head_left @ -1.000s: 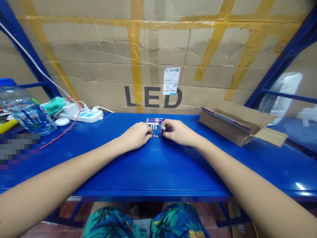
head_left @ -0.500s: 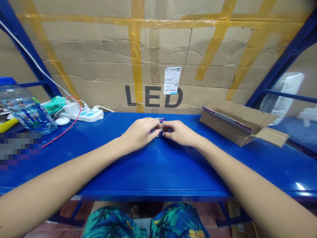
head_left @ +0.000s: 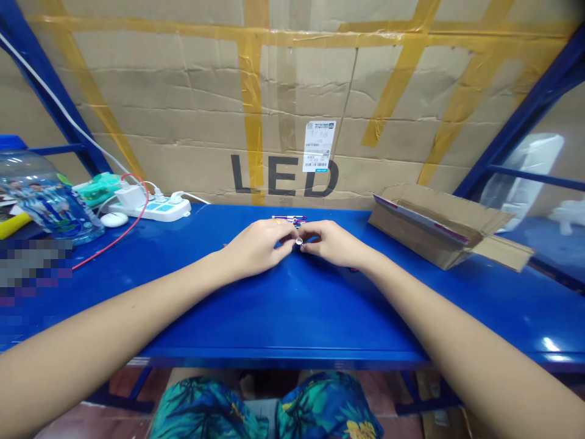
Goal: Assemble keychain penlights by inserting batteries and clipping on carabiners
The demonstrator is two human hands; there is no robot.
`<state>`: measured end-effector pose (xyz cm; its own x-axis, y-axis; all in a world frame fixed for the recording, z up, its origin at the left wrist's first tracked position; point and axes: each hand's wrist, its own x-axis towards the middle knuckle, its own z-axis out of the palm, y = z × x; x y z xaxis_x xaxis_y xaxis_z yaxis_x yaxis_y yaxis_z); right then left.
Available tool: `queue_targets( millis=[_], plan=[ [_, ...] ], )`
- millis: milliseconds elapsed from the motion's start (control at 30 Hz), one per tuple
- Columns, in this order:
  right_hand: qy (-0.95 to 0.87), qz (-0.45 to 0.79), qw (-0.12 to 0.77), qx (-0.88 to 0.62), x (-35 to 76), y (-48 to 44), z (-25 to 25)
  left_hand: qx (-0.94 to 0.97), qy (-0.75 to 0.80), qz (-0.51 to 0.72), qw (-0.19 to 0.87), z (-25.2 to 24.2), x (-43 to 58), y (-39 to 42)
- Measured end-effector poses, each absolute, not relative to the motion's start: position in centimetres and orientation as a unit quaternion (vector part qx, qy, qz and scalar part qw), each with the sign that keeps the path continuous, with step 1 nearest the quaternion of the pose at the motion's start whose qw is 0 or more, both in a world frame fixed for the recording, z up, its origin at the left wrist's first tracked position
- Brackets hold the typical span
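At the far left of the desk (head_left: 283, 311) stand a clear bottle (head_left: 50, 204) with a blue cap and, beyond it, a white power strip (head_left: 168, 210) with plugs in it. Centre: my left hand (head_left: 260, 247) is bent inward, its thumb and fingertips brought close together at the left edge of a small piece (head_left: 299, 242); whether they grip it or merely touch it I cannot tell. The handling appears midway: the piece is between my two hands, not set down. Just beyond, slim purple-and-silver pieces (head_left: 296, 218) lie at the far edge, apart from my fingers; I cannot tell which, if any, are finished, so what is left cannot be counted. The small piece shows a pale, round, shiny end turned toward me; my fingers hide most of the rest. To its right, my right hand (head_left: 331, 244) has thumb and finger pinched on it. Farther right, well apart from my hands, an open cardboard box (head_left: 418, 228) sits with a flap folded outward.
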<state>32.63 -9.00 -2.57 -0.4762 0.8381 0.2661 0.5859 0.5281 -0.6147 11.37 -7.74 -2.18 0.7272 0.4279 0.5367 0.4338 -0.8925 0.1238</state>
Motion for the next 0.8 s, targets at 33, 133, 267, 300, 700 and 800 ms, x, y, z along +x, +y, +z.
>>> queue_targets(
  millis=[33, 133, 267, 300, 700, 800],
  plan=[
    [-0.828, 0.23, 0.277, -0.43, 32.7, -8.9, -2.6, -0.926, -0.253, -0.28, 0.008, -2.1, 11.3, -7.7],
    [-0.829, 0.23, 0.273, -0.431, 33.0, -8.7, -2.7, -0.931, -0.287, -0.221, 0.037, -2.2, 11.3, -7.4],
    [-0.832, 0.218, 0.265, -0.436, 33.1, -8.6, -2.6, -0.947, -0.281, -0.135, 0.08, -3.0, 11.4, -6.8],
    [-0.832, 0.216, 0.264, -0.438, 33.1, -8.6, -2.6, -0.948, -0.281, -0.125, 0.085, -3.3, 11.5, -6.6],
    [-0.837, 0.199, 0.254, -0.442, 32.9, -8.9, -2.5, -0.942, -0.296, -0.161, -0.001, -3.7, 11.1, -5.8],
    [-0.838, 0.2, 0.255, -0.439, 32.9, -8.9, -2.5, -0.942, -0.271, -0.194, -0.022, -3.0, 11.3, -6.6]
  ],
)
